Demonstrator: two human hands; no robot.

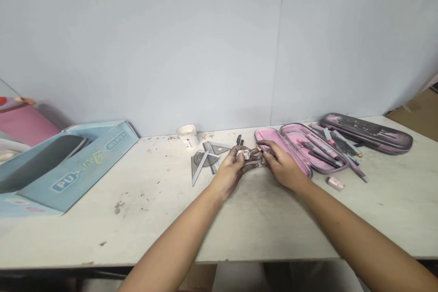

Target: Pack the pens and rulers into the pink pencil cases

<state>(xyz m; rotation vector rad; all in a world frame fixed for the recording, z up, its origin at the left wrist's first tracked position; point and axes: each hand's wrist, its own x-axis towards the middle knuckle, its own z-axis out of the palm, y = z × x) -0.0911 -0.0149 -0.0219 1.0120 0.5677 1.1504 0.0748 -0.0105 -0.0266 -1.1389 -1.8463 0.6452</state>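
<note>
- The left hand (233, 169), at the middle of the frame, curls its fingers around a small white piece (243, 154); what that piece is, I cannot tell.
- The right hand (278, 164) pinches a thin pale stem (253, 161) between its fingertips, close to the left hand.
- An open pink zip case (297, 129) lies just beside the right hand, with pens and pencils in its lining.
- A closed dark case (366, 133) sits at the right, with loose pens (345, 148) between it and the open one.
- A metal set square (205, 160) and dark pen tips (238, 140) lie left of the hands on the worktop (102, 232).
- A pink eraser (335, 184) lies outside the case, so some pieces appear to be in the case and others out.
- A white paper cup (187, 136) and a blue box (75, 169) stand further left.
</note>
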